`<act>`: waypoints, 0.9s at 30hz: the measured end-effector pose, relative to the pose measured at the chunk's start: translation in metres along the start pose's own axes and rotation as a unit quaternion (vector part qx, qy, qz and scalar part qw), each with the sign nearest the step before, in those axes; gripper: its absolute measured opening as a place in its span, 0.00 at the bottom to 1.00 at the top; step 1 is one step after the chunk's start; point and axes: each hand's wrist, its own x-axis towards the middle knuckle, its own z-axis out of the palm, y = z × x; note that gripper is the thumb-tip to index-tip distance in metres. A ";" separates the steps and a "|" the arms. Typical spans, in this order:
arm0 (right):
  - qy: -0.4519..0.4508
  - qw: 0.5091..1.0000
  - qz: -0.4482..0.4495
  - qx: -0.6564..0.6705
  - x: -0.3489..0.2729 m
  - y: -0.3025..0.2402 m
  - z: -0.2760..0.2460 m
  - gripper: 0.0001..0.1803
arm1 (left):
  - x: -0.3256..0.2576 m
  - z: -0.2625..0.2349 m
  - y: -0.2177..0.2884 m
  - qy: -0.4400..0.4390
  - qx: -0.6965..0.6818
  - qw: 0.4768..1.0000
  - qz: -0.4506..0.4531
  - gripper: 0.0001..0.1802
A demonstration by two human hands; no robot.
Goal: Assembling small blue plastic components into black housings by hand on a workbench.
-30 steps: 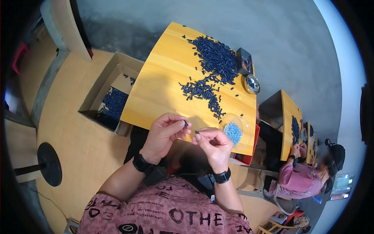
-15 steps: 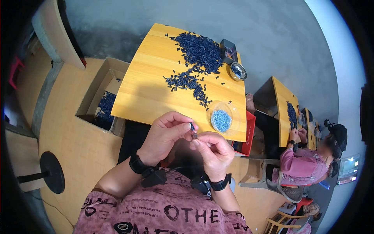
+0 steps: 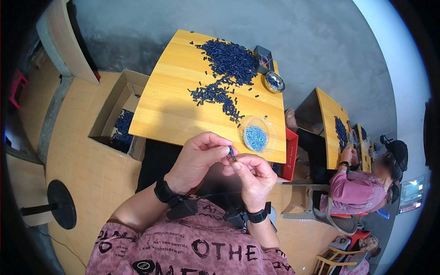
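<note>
Head view shows the person's two hands meeting just in front of the near edge of the yellow wooden surface (image 3: 174, 110). The left hand (image 3: 199, 158) and the right hand (image 3: 254, 176) both pinch one small dark piece (image 3: 231, 152) between thumb and fingertips, so both hands are closed on it; the piece stands between them, slightly tilted, above the person's lap and not touching the surface.

The piece looks like a short, thin, dark blue stick, probably of hard plastic. It seems very light and stiff, and its smooth skin may slip easily, so a fine grip at its two ends with the fingertips appears the best way to hold it. It is too small to see more detail.

On the surface lies a loose pile of dark blue pieces (image 3: 229, 59) of the same kind, with a thinner trail (image 3: 215, 94) running toward the person. Near the right corner stands a clear round dish (image 3: 259, 135) with small light blue parts (image 3: 255, 137) inside. At the far edge are a small round metal tin (image 3: 274, 81) and a dark little box (image 3: 262, 55). Left of the surface, an open cardboard box (image 3: 120, 114) on the floor holds more dark pieces. Another person in a pink top (image 3: 357, 192) sits at a similar table to the right.
</note>
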 end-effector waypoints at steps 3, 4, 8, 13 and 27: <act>0.004 1.000 -0.014 0.015 -0.002 0.003 -0.002 0.07 | 0.000 0.002 -0.002 -0.004 -0.005 1.000 -0.002 0.08; 0.004 1.000 -0.014 0.015 -0.003 0.003 -0.002 0.07 | -0.001 0.002 -0.002 -0.004 -0.005 1.000 -0.001 0.08; 0.013 0.999 -0.046 0.024 -0.006 0.008 -0.002 0.07 | -0.002 0.004 -0.004 -0.005 -0.013 1.000 -0.005 0.08; 0.032 0.998 -0.058 0.024 -0.010 0.011 0.001 0.06 | -0.003 0.003 -0.007 -0.011 -0.028 1.000 -0.008 0.07; 0.064 0.971 -0.200 -0.111 -0.013 0.021 0.000 0.06 | -0.001 0.011 -0.001 -0.034 0.028 0.999 -0.005 0.04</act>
